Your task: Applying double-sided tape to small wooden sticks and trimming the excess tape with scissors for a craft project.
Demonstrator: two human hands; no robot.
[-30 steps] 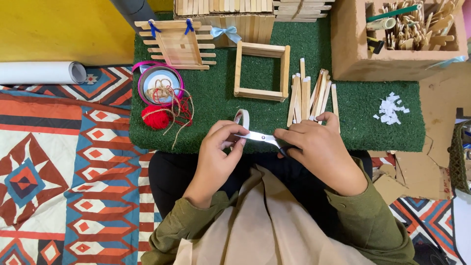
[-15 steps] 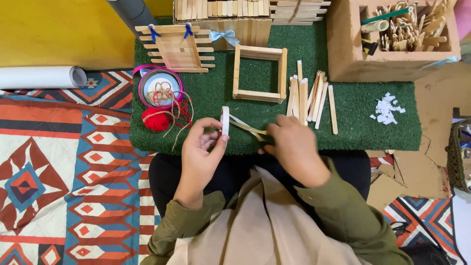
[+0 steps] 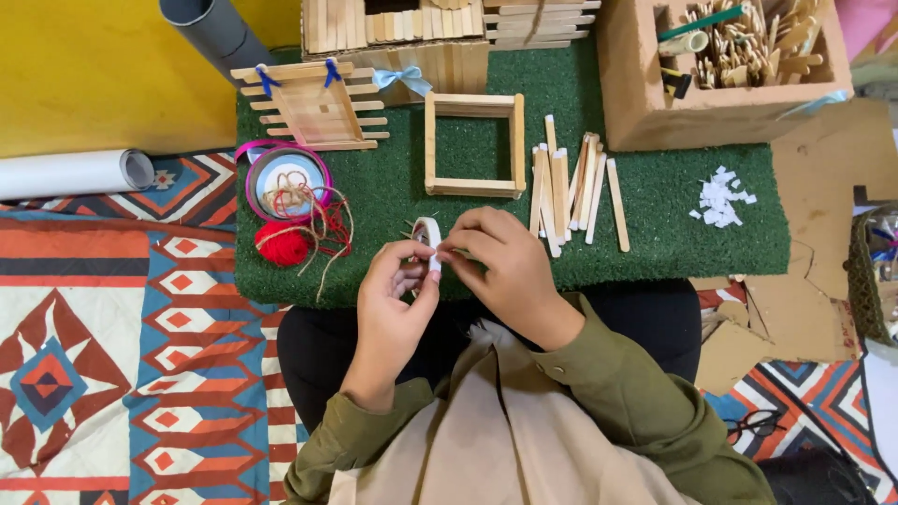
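Carpet (image 3: 112,327) with a geometric pattern fills the left of the frame. Right of it a green worktop (image 3: 673,234) carries a red yarn ball (image 3: 281,243) and a round pink-rimmed tin (image 3: 287,178). At centre, the left hand (image 3: 393,304) and right hand (image 3: 500,266) meet, both pinching a small roll of white tape (image 3: 428,236) just above the worktop's near edge. Beyond stands a square stick frame (image 3: 472,145); loose wooden sticks (image 3: 575,187) lie right of it, then white paper scraps (image 3: 720,198).
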